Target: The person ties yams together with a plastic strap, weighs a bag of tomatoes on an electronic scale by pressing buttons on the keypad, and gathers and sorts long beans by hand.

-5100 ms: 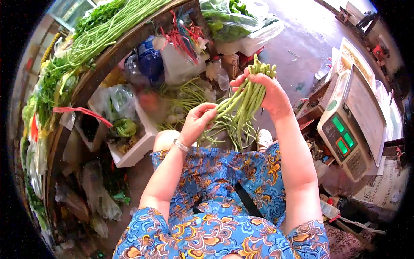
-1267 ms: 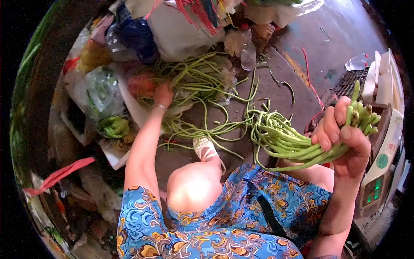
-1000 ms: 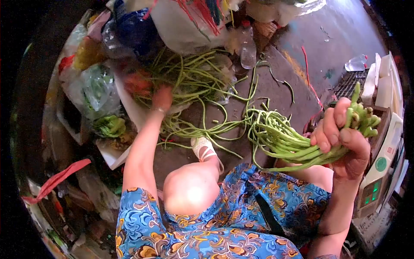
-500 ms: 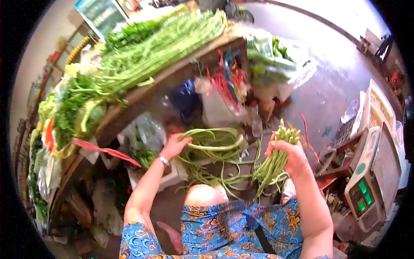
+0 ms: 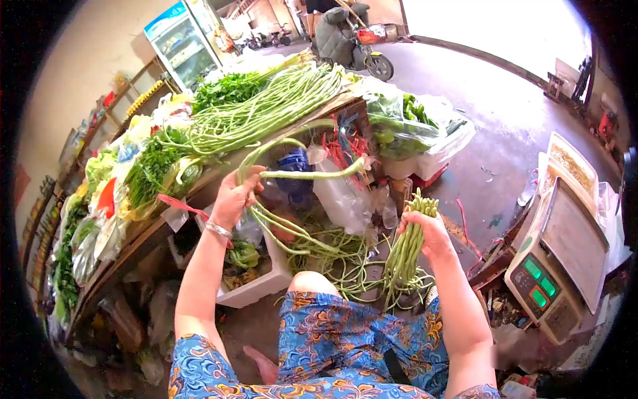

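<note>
My left hand is raised beside the stall's edge, its fingers closed on a few yard-long beans. One of these arches up and over, its end pointing right, while others hang toward the floor. My right hand grips a thick bunch of yard-long beans just under its upper ends, which line up above the fist. The bunch's lower part droops and curls close to the ground. Between my hands, in front of my knees, lies a tangled heap of loose beans.
A wooden stall carries more long beans and leafy greens. Bagged green peppers stand at its right end. At right sits a digital scale; a white foam box is below my left forearm.
My left hand has risen and moved left, and its looped beans have spread into a long arch. The right hand still holds its bunch, slightly further left. The view has tilted up.
</note>
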`<act>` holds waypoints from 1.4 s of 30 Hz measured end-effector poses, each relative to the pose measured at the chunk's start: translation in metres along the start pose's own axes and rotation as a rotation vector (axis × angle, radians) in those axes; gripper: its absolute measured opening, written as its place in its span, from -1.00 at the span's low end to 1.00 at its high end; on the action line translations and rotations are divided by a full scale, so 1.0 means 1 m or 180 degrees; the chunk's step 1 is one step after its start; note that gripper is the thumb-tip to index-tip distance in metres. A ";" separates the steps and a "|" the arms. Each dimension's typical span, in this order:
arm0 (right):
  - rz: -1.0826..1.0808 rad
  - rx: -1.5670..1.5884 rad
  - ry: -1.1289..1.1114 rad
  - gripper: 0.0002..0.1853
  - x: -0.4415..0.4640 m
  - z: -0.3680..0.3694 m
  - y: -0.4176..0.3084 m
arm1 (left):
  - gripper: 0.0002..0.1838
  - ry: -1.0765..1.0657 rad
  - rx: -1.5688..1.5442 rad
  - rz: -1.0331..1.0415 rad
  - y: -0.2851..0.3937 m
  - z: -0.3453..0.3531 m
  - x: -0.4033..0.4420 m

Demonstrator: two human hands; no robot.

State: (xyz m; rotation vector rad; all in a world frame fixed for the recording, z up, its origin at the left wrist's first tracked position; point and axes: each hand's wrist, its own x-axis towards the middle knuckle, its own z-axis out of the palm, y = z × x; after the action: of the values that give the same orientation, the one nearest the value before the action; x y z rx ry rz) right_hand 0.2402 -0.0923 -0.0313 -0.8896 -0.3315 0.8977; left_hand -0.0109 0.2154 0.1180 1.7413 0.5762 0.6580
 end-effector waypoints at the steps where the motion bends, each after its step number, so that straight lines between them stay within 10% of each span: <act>1: -0.0007 0.0002 -0.0011 -0.78 -0.003 -0.001 -0.001 | -0.81 0.0052 0.0149 -0.0040 0.008 0.001 -0.003; 42: -0.0354 0.1814 -0.0284 -0.59 -0.013 -0.023 -0.022 | -0.88 -0.1147 0.0648 -0.0477 -0.020 0.156 -0.055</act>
State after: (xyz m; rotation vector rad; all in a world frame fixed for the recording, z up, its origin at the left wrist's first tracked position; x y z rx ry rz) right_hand 0.2578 -0.1217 -0.0265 -0.3035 -0.1823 0.8668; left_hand 0.0559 0.0749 0.0580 1.9268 0.5270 0.1763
